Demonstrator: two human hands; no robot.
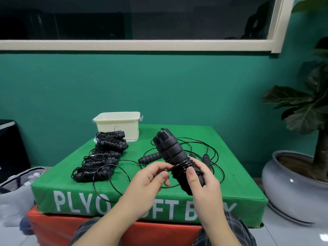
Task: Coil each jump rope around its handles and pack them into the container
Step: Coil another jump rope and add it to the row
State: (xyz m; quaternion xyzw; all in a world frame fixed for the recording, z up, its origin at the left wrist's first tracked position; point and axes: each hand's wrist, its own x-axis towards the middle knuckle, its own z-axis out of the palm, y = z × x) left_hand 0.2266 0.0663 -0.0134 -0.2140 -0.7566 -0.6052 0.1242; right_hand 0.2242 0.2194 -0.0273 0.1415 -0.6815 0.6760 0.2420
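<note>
- A pair of black jump rope handles (170, 153) is held above the green plyo box (230, 174), tilted so that the upper ends point away and to the left.
- The handles are clasped low down by the right hand (202, 181), whose fingers are curled round them with the thumb laid along the front.
- The thin black cord (113, 176) is pinched between thumb and fingertips of the left hand (150, 180), just beside the few turns already wound on the handles.
- The remaining cord is seen trailing in loose loops over the box top and past its front edge.
- The cord is judged to be light, glossy and springy; it is likely to slip or unwind if tension is lost, so it is best taken close to the last turn.
- The handles look ribbed and foam-covered, so a firm grip is expected; the lower end is the sensible place to be held, leaving the middle free for winding.
- A second, uncoiled rope (205, 160) is spread on the box behind the hands, with its handles lying apart.
- A row of finished coiled ropes (103, 157) is laid on the left half of the box.
- The cream container (118, 124) stands at the far left corner, open; its inside cannot be seen, so what is in it cannot be told.
</note>
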